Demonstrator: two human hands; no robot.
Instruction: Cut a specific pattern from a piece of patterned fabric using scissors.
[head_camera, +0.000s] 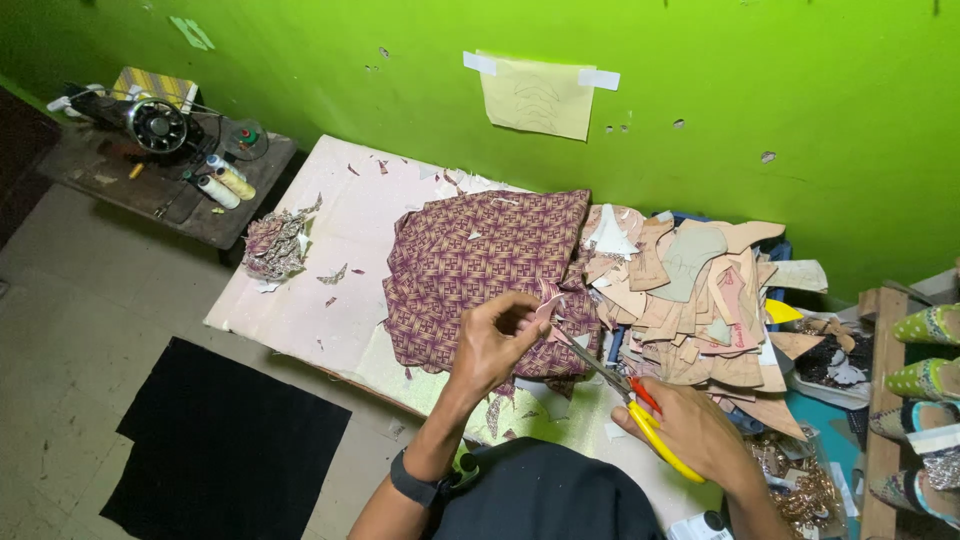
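A pale yellow paper sheet (538, 97) is hanging on the green wall above the tabletop, taped at both upper corners. A yellow striped box (153, 86) is sitting behind the sewing machine, far left.

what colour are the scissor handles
Yellow and red, on the scissors in the right hand; the head view shows them.
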